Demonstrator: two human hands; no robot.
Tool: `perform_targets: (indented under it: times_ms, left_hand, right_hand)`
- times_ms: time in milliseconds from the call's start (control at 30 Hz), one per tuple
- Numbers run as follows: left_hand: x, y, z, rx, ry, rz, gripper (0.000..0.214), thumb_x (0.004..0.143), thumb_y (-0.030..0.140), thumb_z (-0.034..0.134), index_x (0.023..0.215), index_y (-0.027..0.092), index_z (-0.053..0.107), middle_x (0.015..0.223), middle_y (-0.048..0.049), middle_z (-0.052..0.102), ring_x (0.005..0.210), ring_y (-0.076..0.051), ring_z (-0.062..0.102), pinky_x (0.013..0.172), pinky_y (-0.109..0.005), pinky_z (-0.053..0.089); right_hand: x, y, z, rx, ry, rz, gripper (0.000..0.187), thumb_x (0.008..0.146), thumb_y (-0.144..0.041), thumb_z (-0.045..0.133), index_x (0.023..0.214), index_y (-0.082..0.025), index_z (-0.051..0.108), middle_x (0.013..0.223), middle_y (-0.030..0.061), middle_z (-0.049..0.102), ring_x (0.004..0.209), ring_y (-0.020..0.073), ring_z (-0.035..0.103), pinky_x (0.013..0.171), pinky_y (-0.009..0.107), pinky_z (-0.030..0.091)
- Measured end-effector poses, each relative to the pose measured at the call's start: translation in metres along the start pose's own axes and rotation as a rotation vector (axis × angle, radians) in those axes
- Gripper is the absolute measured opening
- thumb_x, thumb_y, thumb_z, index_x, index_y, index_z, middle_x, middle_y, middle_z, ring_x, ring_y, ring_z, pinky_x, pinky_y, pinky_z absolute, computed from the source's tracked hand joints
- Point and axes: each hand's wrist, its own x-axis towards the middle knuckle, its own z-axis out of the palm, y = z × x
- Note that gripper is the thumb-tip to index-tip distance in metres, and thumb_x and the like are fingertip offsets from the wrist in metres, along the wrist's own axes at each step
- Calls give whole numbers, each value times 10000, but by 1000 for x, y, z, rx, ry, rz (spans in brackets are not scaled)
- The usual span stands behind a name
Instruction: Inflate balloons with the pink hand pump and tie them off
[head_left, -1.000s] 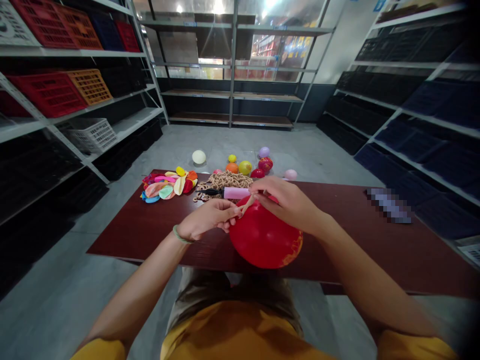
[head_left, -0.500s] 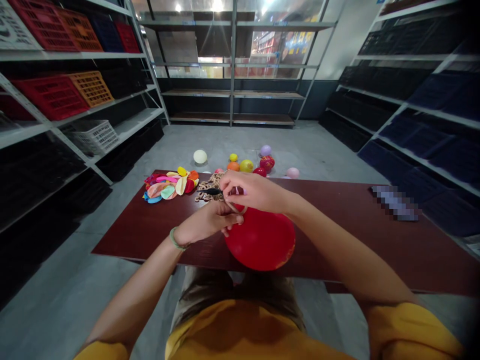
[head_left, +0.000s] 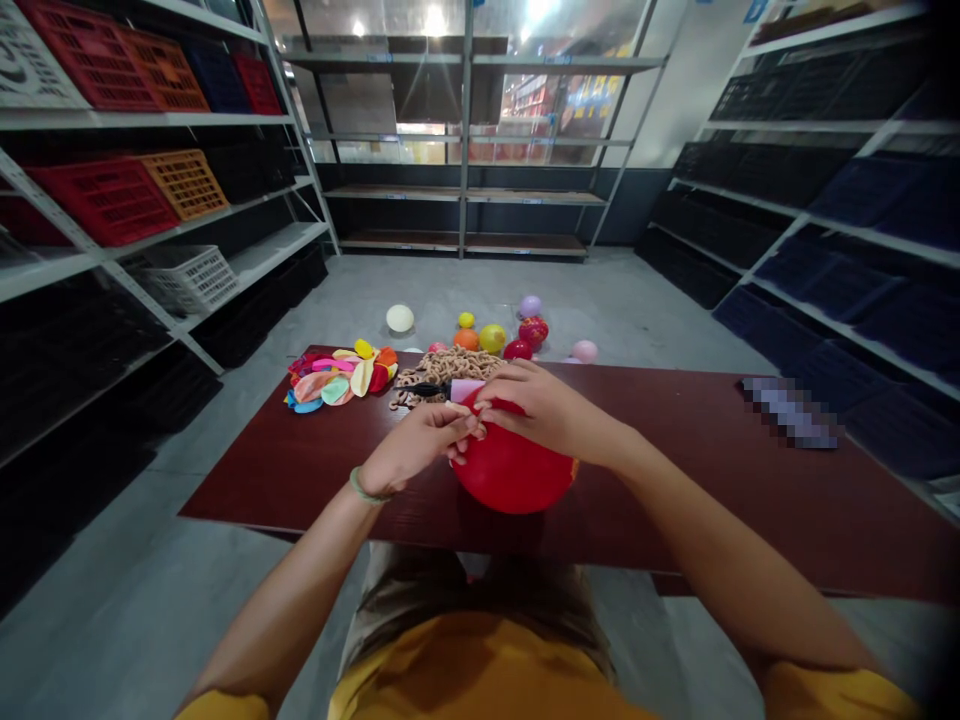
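An inflated red balloon (head_left: 510, 472) rests on the dark red table (head_left: 675, 480) in front of me. My left hand (head_left: 420, 442) pinches the balloon's neck at its upper left, fingers closed. Over the top of the balloon, my right hand (head_left: 536, 408) is closed too, its fingertips meeting the left hand at the neck. A pink hand pump (head_left: 454, 390) with a black nozzle lies just behind my hands. Behind that is a heap of tan rubber bands (head_left: 450, 365).
A pile of flat coloured balloons (head_left: 337, 378) lies at the table's far left. Several inflated balloons (head_left: 491, 335) sit on the floor beyond the table. Metal shelves with red, orange and white crates (head_left: 127, 190) line the left; dark shelving lines the right.
The balloon has shifted slightly up and away from the table's near edge. My right hand moved left over the neck, then settled onto the balloon's top, fingers against my left hand.
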Motion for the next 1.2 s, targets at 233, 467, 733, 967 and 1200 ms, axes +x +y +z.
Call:
perform_targets:
  times_ms: [233, 467, 733, 967, 1200]
  left_hand:
    - [-4, 1, 3, -171, 114, 1, 312, 788, 438, 754, 815, 129, 725, 662, -5, 609, 560, -74, 532, 526, -173, 439]
    - [-7, 4, 13, -399, 204, 19, 316, 697, 387, 841, 805, 118, 716, 639, 19, 588, 521, -52, 495, 556, -198, 506]
    - [-12, 1, 9, -325, 191, 80, 333, 728, 407, 822, 785, 116, 671, 649, 20, 582, 510, -38, 478, 487, -158, 416]
    - [-17, 1, 4, -175, 195, 161, 304, 789, 407, 765, 805, 140, 621, 634, 19, 601, 510, -80, 565, 491, -191, 430]
    - [-17, 2, 4, -115, 201, 178, 346, 772, 441, 774, 843, 144, 612, 654, 18, 615, 537, -83, 576, 523, -194, 468]
  right_hand:
    - [-4, -7, 19, -148, 192, -41, 231, 979, -160, 439, 866, -198, 637, 905, 65, 668, 909, 209, 589, 914, 413, 470]
    - [-20, -27, 45, -369, 426, -119, 191, 949, -118, 480, 1009, -198, 643, 964, 88, 694, 966, 242, 588, 928, 433, 499]
    - [-24, -29, 35, -98, 408, -148, 158, 926, -180, 533, 1025, -239, 640, 1002, 59, 684, 987, 229, 606, 941, 447, 507]
    - [-4, -26, 27, 3, 369, 38, 99, 942, -179, 535, 926, -215, 626, 1003, 76, 661, 989, 223, 587, 925, 423, 481]
    - [8, -20, 32, 11, 283, 51, 70, 898, -199, 603, 875, -214, 667, 1014, 63, 642, 1001, 220, 576, 960, 433, 446]
